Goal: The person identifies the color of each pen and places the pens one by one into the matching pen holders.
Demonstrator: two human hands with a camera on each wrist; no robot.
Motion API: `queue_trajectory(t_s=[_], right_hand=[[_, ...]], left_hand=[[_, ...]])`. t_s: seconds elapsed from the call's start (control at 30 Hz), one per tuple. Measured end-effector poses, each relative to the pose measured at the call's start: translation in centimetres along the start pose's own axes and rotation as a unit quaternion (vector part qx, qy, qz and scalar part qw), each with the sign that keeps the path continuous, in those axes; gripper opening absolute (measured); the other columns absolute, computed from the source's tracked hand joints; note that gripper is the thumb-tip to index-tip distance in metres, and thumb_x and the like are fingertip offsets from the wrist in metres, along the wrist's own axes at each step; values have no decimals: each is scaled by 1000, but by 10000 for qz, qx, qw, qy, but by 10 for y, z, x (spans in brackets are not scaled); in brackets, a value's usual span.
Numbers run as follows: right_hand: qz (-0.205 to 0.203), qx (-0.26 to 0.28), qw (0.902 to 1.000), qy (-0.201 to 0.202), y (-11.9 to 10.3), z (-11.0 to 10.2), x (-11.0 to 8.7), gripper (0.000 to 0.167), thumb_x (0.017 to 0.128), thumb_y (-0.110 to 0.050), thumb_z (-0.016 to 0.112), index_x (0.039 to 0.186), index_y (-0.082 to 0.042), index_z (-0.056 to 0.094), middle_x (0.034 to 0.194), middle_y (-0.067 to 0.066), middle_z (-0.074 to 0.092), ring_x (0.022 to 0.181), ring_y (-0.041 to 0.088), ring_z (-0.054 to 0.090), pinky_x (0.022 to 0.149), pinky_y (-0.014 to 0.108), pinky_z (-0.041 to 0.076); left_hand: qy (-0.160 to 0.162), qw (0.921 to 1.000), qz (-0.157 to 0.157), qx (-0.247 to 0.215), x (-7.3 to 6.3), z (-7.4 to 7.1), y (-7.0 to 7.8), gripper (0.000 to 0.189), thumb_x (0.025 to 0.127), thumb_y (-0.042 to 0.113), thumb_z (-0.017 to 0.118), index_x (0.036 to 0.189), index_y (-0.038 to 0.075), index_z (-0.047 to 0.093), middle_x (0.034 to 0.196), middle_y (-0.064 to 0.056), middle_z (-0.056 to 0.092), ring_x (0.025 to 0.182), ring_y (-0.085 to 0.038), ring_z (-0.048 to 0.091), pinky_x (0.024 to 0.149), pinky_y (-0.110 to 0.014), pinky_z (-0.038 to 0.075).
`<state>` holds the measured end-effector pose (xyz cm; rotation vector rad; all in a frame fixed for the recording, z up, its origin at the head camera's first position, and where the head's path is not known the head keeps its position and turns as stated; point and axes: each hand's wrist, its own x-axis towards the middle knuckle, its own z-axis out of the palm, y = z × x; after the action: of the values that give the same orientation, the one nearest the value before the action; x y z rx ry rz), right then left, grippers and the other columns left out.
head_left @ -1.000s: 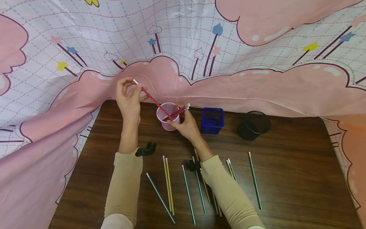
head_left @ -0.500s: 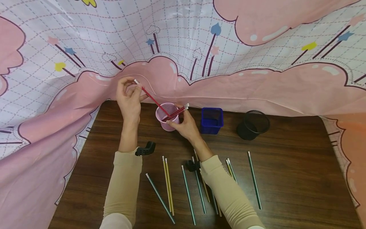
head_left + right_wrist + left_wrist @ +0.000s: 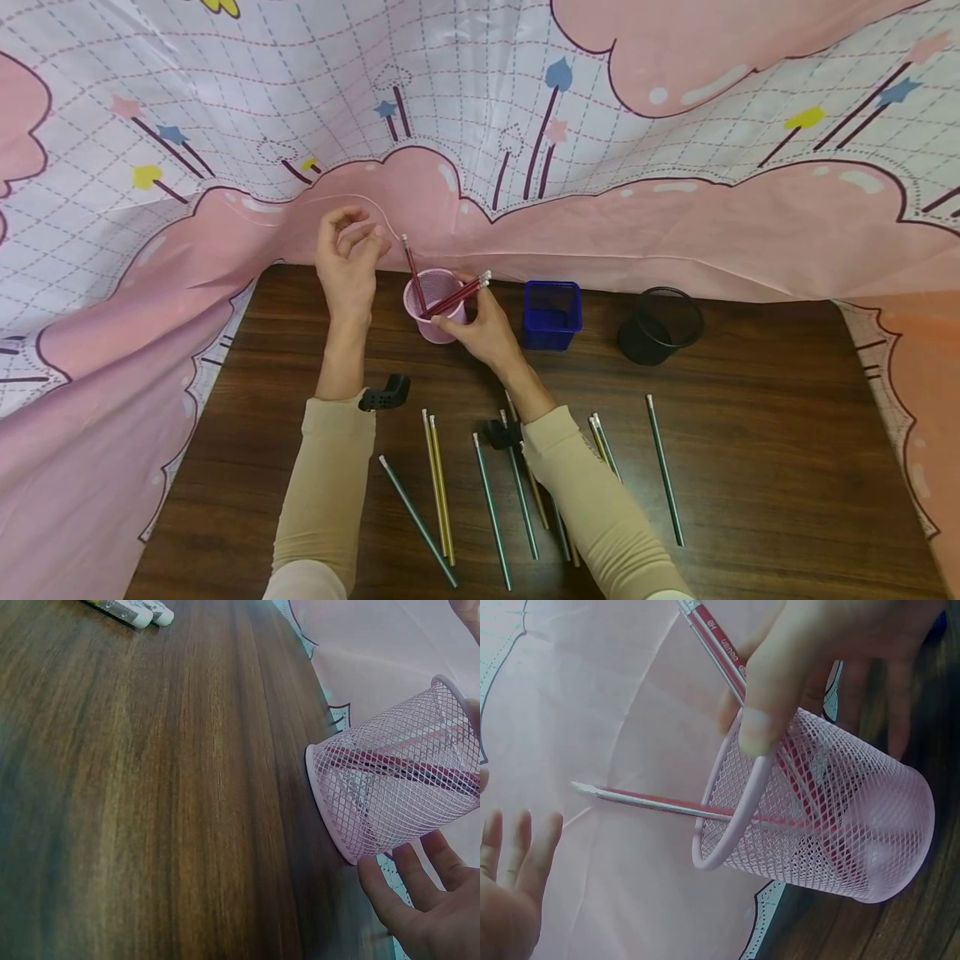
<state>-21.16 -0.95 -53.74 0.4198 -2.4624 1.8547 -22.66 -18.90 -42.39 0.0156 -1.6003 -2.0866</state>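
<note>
The left hand [image 3: 347, 265] hangs in the air just left of the pink mesh pencil cup [image 3: 435, 307], its fingers loosely bent and holding nothing; in the left wrist view the fingertips [image 3: 516, 847] show apart from a red pencil [image 3: 412, 273] that stands free in the cup, leaning over the rim toward that hand. The right hand [image 3: 480, 327] grips the cup's near side, thumb curled over the rim [image 3: 759, 727] and the other fingers [image 3: 420, 889] wrapped round the mesh wall, and it also pins a small bundle of red pencils [image 3: 459, 295] that slant out of the cup to the right, eraser ends up. The cup sits at the back of a dark wood-grain table [image 3: 750, 450], slightly tilted in the wrist views. To its right stand a blue square mesh holder [image 3: 552, 315] and, further right, a round black mesh cup [image 3: 660, 327], each apart from the other. Nearer the person, loose pencils lie on the wood: a yellow pair [image 3: 435, 479] side by side, a grey-green one [image 3: 417, 520] slanted to their left, several green ones [image 3: 492, 510] partly under the right forearm's beige sleeve [image 3: 592, 508], and one green pencil [image 3: 664, 471] alone to the right. A pink and white plastic sheet [image 3: 675, 225] printed with clouds, a grid and stars drapes behind and round the table's edges, hiding the room.
</note>
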Motion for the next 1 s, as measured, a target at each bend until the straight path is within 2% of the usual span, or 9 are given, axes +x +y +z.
queue_trajectory(t_s=[0.17, 0.43, 0.6, 0.77, 0.87, 1.0], right_hand=[[-35, -44, 10000, -20, 0, 1, -1, 74, 78, -20, 87, 140, -7, 49, 133, 13, 58, 116, 19, 56, 103, 41, 43], [52, -217, 9997, -56, -5, -1, -3, 73, 77, -23, 87, 140, -12, 52, 132, 9, 60, 118, 18, 57, 104, 38, 43], [-87, -156, 9998, -87, -6, -5, -5, 73, 78, -24, 87, 141, -12, 52, 131, 11, 61, 113, 21, 60, 101, 42, 45], [-86, -88, 9999, -41, -9, -10, -11, 83, 78, -27, 87, 148, -14, 44, 130, 12, 61, 112, 27, 62, 93, 47, 51], [-10, -188, 9998, 34, -11, -14, -15, 89, 77, -31, 88, 151, -15, 40, 130, 10, 61, 114, 30, 62, 88, 47, 54], [20, -396, 9992, 70, -11, -19, -18, 90, 78, -36, 86, 151, -16, 39, 133, 8, 59, 118, 30, 60, 88, 46, 54]], left_hand=[[-42, 9999, 143, 8, -1, -1, -1, 38, 85, -11, 69, 120, 0, 60, 113, -14, 57, 95, -26, 62, 79, -40, 60], [68, 9998, 179, 0, -4, -5, 1, 40, 85, -10, 71, 120, 5, 62, 112, -16, 61, 98, -27, 62, 82, -29, 57], [42, 9998, 189, -11, -7, -5, 0, 39, 85, -9, 71, 120, 4, 62, 109, -14, 62, 98, -27, 61, 82, -29, 56], [-36, 9997, 232, 46, -10, -4, -1, 40, 84, -7, 72, 121, 4, 61, 110, -16, 63, 101, -33, 60, 83, -30, 55], [-110, 9994, 266, 172, -13, -6, -2, 41, 84, -8, 72, 122, 5, 62, 112, -17, 63, 105, -39, 58, 83, -29, 54], [-172, 9991, 194, 330, -19, -8, -2, 40, 85, -9, 70, 122, 4, 62, 113, -18, 62, 108, -39, 57, 84, -29, 52]])
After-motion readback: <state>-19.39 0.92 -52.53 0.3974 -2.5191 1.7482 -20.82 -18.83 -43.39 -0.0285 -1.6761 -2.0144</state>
